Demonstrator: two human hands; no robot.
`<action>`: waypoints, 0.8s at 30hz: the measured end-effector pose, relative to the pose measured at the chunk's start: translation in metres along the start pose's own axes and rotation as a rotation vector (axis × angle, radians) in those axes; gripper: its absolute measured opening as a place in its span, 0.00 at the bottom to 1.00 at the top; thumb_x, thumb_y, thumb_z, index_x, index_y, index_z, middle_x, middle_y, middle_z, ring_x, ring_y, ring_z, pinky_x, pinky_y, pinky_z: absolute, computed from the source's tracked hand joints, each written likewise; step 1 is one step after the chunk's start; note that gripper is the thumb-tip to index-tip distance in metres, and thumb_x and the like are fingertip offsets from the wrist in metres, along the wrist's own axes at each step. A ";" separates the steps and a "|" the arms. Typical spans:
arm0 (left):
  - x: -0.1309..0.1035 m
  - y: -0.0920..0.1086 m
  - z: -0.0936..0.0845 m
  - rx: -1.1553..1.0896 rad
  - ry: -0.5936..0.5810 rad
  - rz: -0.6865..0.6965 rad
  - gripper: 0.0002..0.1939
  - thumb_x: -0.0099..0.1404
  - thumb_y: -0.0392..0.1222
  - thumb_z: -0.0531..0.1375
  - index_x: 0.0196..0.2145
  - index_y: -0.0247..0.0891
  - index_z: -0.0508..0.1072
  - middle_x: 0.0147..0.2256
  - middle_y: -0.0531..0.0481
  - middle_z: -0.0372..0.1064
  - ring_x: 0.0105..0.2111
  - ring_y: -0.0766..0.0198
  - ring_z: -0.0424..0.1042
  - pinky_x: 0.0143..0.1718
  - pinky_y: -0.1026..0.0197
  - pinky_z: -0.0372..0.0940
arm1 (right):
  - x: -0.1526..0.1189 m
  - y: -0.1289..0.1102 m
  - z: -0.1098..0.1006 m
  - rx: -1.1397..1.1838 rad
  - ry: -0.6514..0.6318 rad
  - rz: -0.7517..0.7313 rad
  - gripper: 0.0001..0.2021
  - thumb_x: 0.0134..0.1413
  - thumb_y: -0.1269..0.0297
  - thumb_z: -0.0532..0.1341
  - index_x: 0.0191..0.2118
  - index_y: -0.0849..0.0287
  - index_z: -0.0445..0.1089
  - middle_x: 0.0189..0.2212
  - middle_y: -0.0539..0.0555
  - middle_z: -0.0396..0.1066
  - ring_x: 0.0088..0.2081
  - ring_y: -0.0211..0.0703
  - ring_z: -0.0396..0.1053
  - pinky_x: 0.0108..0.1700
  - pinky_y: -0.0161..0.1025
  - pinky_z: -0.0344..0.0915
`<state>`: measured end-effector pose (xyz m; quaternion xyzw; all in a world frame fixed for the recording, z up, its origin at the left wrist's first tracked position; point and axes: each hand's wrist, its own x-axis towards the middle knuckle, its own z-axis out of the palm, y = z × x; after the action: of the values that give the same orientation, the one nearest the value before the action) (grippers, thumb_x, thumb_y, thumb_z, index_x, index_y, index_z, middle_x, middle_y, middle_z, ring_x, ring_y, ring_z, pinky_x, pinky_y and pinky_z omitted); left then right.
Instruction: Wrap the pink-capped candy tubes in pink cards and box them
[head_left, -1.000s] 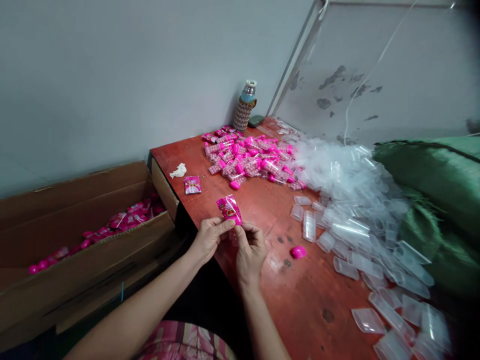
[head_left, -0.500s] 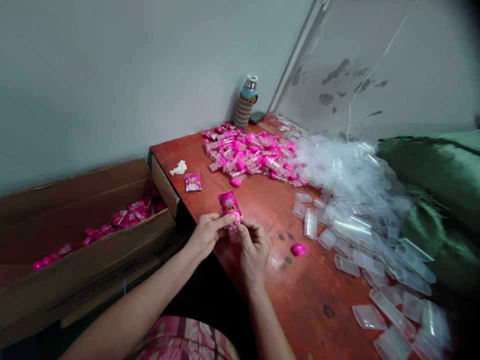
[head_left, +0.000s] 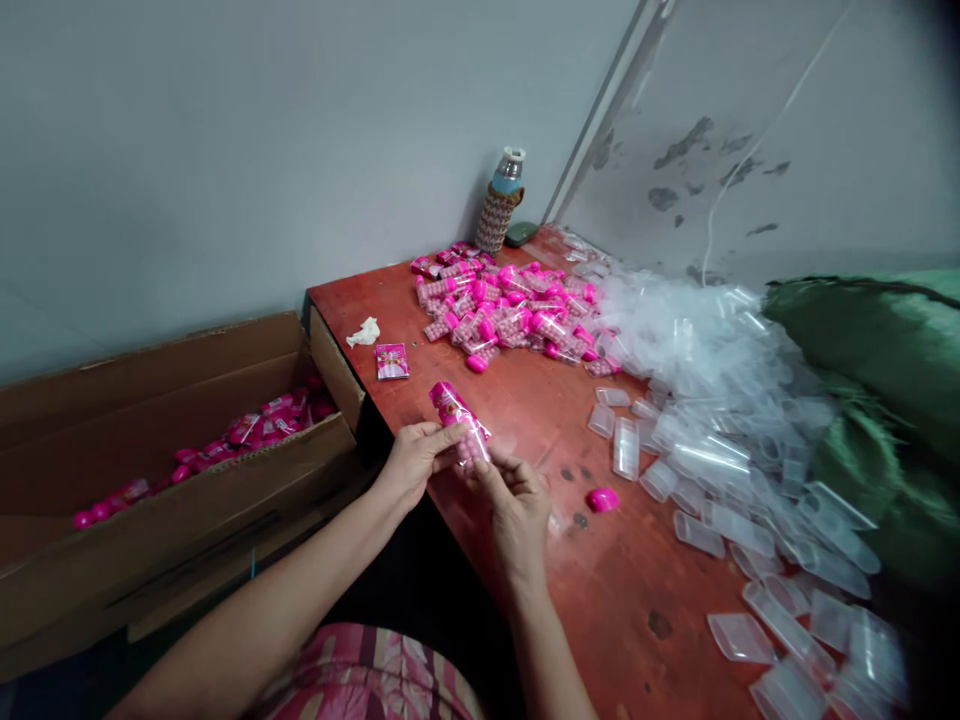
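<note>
Both hands meet over the near left edge of the red table [head_left: 555,590]. Between them is a clear bottle of pink beads [head_left: 471,449] with a pink printed wrapper [head_left: 451,404] around or over its upper part. My left hand [head_left: 417,460] pinches it from the left side, thumb on top. My right hand [head_left: 517,500] grips its lower end with thumb and fingers. A loose pink cap [head_left: 603,499] lies right of my right hand. A flat pink packet [head_left: 392,361] lies beyond my left hand.
Filled pink bottles [head_left: 517,310] are heaped at the back, empty clear sleeves [head_left: 712,450] at the right beside a green sack [head_left: 870,330]. A bottle in a knitted cover [head_left: 496,212] stands by the wall. An open carton [head_left: 225,500] with pink items sits left. White crumpled tissue [head_left: 364,332] lies nearby.
The wrapper and bead bottle have tilted further to the left at the top, and the wrapper now covers more of the bottle. The view has shifted slightly.
</note>
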<state>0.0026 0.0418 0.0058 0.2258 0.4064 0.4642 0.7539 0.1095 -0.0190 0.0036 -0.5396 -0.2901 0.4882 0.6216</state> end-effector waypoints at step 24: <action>-0.015 -0.013 -0.002 -0.008 -0.177 -0.119 0.10 0.47 0.39 0.66 0.26 0.27 0.75 0.25 0.46 0.71 0.25 0.68 0.69 0.33 0.63 0.66 | 0.001 0.011 0.002 0.078 -0.001 0.002 0.08 0.43 0.66 0.65 0.32 0.60 0.68 0.29 0.49 0.71 0.30 0.35 0.69 0.34 0.35 0.65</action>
<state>0.0042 0.0225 0.0015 0.2384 0.3488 0.3986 0.8140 0.1047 -0.0182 -0.0065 -0.5149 -0.2707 0.4999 0.6417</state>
